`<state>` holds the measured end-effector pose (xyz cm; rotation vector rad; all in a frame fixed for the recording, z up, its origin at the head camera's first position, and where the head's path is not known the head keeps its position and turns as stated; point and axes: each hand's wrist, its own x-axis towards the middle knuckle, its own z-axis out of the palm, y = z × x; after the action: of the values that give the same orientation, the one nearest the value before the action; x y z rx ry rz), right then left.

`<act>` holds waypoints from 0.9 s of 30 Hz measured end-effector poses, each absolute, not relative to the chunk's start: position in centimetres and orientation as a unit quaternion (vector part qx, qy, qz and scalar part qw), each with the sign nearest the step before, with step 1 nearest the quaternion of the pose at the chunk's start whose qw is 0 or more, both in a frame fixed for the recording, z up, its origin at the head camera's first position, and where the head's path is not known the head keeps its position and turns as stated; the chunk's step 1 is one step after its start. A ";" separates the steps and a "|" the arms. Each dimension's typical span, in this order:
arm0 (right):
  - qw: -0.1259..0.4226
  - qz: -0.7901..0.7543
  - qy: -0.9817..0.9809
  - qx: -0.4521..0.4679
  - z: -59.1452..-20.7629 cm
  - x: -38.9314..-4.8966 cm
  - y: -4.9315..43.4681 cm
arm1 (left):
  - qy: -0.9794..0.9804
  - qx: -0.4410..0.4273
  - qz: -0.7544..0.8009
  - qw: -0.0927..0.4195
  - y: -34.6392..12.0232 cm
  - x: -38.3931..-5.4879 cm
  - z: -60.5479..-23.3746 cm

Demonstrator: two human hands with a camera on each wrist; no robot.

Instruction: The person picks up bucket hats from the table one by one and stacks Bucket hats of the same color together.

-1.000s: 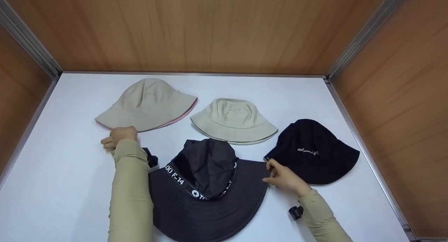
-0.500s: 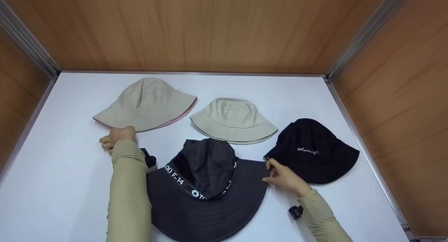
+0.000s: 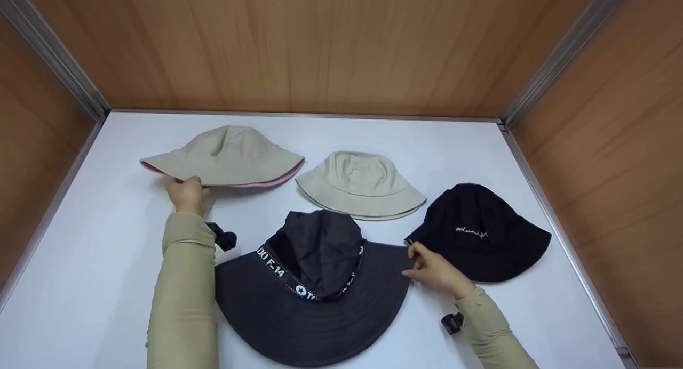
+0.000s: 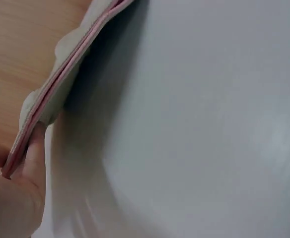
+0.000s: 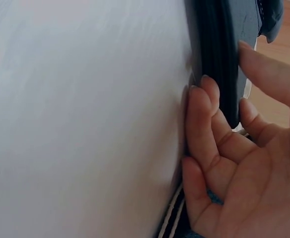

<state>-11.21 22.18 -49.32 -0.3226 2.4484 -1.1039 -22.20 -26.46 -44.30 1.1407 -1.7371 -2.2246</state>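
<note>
My left hand [image 3: 187,194] grips the front brim of a beige bucket hat [image 3: 229,158] at the back left. The hat's near edge is raised off the table, and pink lining shows along the brim. Up close in the left wrist view, the doubled brim [image 4: 60,74] sits between thumb and fingers. My right hand [image 3: 435,270] pinches the right end of the wide brim of a dark grey sun hat [image 3: 315,326], thumb on one face and fingers on the other [image 5: 224,64]. This hat has a lettered band and lies front centre, beside the black bucket hat [image 3: 480,235].
A smaller pale bucket hat [image 3: 363,182] lies at the back middle, between the beige and black hats. The white table [image 3: 96,283] is bounded by wooden panels [image 3: 320,49] at the back and both sides, with metal strips along the edges.
The left hand has taken hold of the beige bucket hat's brim and lifted its near edge. The right hand stays at the dark grey hat. The head view has shifted slightly.
</note>
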 end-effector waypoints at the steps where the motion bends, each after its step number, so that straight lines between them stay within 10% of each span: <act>1: 0.217 -0.398 0.884 -0.118 -49.4 -11.4 22.1 | -0.545 0.368 -0.750 0.066 -26.3 -22.4 -43.9; 9: 0.229 -0.440 0.860 -0.121 -49.4 -12.4 22.0 | -0.371 0.255 -0.877 0.169 -23.8 -22.9 -39.6; 27: 0.102 -0.475 0.874 0.004 -47.6 -13.9 21.7 | -0.317 0.020 -0.941 0.115 -15.9 -18.8 -31.9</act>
<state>-13.87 21.66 -47.59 0.0133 2.5808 -1.4030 -18.84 -15.89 -31.87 0.0578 -0.9295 -2.7587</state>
